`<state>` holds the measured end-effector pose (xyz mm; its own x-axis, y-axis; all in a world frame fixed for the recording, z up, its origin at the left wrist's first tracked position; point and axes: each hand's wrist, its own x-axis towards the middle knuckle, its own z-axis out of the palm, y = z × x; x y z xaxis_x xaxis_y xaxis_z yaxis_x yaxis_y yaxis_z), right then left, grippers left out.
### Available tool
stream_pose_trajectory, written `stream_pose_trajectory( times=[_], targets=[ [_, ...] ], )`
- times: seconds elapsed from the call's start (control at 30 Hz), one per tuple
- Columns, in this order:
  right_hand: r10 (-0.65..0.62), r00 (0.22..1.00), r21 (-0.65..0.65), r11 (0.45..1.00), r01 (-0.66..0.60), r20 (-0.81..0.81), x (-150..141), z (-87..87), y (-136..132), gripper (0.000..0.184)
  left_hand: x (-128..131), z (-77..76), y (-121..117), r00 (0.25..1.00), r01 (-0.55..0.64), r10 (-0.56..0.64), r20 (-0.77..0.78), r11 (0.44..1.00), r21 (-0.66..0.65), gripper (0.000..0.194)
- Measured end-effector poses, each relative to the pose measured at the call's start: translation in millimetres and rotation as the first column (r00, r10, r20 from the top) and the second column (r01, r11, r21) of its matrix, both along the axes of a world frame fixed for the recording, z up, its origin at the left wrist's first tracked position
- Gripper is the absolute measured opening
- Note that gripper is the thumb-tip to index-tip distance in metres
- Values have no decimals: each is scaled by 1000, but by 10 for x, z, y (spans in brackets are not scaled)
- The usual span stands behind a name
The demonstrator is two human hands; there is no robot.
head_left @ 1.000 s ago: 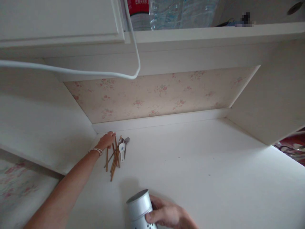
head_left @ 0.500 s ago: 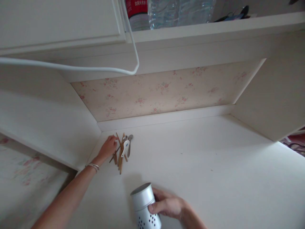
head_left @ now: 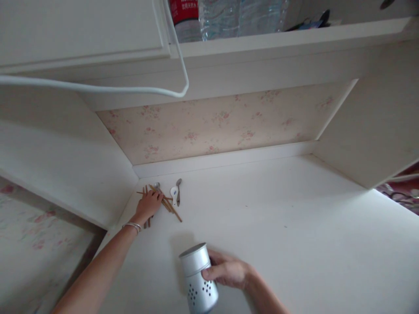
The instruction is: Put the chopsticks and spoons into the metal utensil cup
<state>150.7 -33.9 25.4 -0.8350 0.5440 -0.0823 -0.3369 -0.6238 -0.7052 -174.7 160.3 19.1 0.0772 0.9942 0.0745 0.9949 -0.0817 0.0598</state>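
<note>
My left hand lies over a loose bundle of wooden chopsticks at the left of the white surface, its fingers curled down on them. Ends of the sticks poke out on both sides of it. A metal spoon head shows just above the fingers. Right of the bundle lie a white soup spoon with a small blue mark and a metal spoon. Nearer to me, my right hand is wrapped round a silver metal utensil holder with punched holes, tilted slightly; its inside is mostly hidden.
Around these things spreads a white countertop. A white panel bounds it on the left, another on the right. Overhead, a shelf carries clear bottles, and a white cable hangs in front.
My left hand has moved onto the chopsticks. They are spread and turned, partly shifted left, apart from the white soup spoon and one metal spoon. The holder stays in my right hand.
</note>
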Motion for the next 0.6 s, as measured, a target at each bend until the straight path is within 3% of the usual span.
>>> stream_pose_trajectory(
  times=[0.23, 0.33, 0.4, 0.5, 0.6],
  targets=[
    [-58, 998, 77, 995, 57, 8, 17, 12, -38, 60, 27, -51, 53, 1000, -25, 25, 8, 999, -39, 47],
    [-179, 984, 143, 974, 174, 24, 33, 113, 22, 62, 31, -68, 63, 997, -66, 68, 36, 996, -54, 46],
    [-310, 945, 230, 932, 281, 102, 28, 181, 162, 65, 38, -61, 46, 995, -82, 86, 57, 995, -55, 45],
    [-548, 789, 431, 805, 408, 277, -17, 226, 551, 70, 67, -8, -25, 992, -96, 97, 83, 995, -16, 45],
    [-790, 474, 704, 587, 399, 390, -103, 206, 1084, 74, 113, 69, -143, 989, -105, 98, 109, 993, 60, 47]
  ],
)
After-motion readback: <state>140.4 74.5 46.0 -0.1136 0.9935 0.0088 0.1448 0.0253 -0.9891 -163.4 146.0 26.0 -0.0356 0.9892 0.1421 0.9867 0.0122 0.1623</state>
